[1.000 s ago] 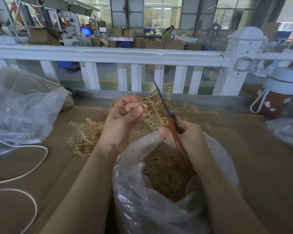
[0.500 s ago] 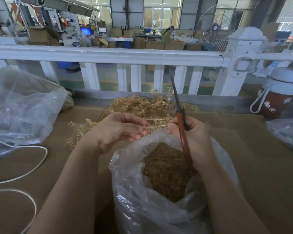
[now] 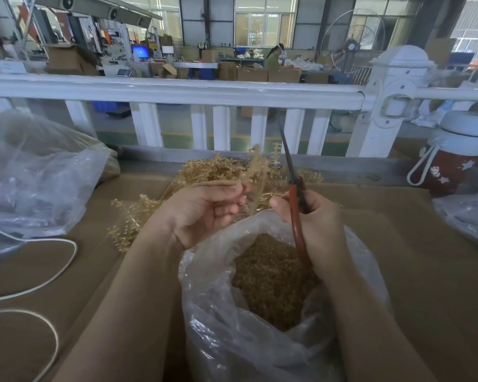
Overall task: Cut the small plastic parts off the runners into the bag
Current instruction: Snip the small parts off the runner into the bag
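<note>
Head view
Left hand: left hand [image 3: 204, 210], palm turned up and fingers curled, pinches a blurred tan runner [image 3: 255, 172] just above the bag's mouth.
Right hand: right hand [image 3: 315, 216] is wrapped round the red handles of the scissors [image 3: 294, 194]; blades point up and away, appearing together.
Bag: clear plastic bag [image 3: 232, 326] stands between the forearms, holding cut parts [image 3: 271, 279].
Runner pile: runner pile [image 3: 204, 172] lies on the cardboard [image 3: 425, 271] behind the hands.

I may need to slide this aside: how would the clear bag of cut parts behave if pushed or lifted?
The bag is thin, crumpled film, so it would probably sag and fold rather than slide. The cut parts fill it deeply, so it is likely heavy. Its mouth gapes open, so tipping may spill them.
</note>
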The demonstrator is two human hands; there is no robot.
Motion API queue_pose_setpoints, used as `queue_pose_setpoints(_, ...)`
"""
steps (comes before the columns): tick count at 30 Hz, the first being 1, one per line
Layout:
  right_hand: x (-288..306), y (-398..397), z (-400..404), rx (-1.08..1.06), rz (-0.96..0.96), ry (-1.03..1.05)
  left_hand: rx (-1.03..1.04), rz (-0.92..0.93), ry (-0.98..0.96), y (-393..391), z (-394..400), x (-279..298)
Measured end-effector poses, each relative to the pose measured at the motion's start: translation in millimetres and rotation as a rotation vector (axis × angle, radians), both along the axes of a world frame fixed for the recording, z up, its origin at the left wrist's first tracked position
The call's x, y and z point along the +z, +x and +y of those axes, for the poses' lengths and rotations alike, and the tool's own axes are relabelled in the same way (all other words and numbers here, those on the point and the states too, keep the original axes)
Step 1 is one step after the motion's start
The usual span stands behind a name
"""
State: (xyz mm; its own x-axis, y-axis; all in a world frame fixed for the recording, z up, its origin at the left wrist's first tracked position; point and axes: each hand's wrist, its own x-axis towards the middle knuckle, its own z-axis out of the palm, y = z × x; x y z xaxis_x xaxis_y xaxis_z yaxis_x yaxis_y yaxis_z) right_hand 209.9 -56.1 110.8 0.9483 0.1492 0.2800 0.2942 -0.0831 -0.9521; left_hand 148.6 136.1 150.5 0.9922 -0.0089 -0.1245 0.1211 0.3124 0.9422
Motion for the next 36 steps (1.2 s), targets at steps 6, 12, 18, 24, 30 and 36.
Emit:
queue_pose_setpoints(6,-6.0,4.3,-1.1,-0.039,-0.033,-0.089,0.165,-0.02,-0.263,6.7,-16.9,-4.1)
queue_pose_setpoints(12,-12.1,5.4,1.1,-0.058,-0.073,-0.202,0.243,-0.065,-0.259,8.1,-22.8,-7.0)
queue_pose_setpoints(18,-13.7,3.8,2.5,-0.034,-0.081,-0.327,0.228,-0.094,-0.235,9.2,-21.7,-11.9)
queue_pose_setpoints(24,-12.4,1.0,2.5,0.008,-0.125,-0.385,0.251,-0.12,-0.228,8.7,-21.2,-14.4)
queue_pose_setpoints(30,-14.8,-1.0,3.2,0.005,-0.211,-0.523,0.316,-0.178,-0.127,10.4,-25.4,-16.2)
queue_pose_setpoints(36,-16.7,-1.9,3.8,-0.122,-0.309,-0.68,0.388,-0.229,0.003,11.4,-31.7,-18.8)
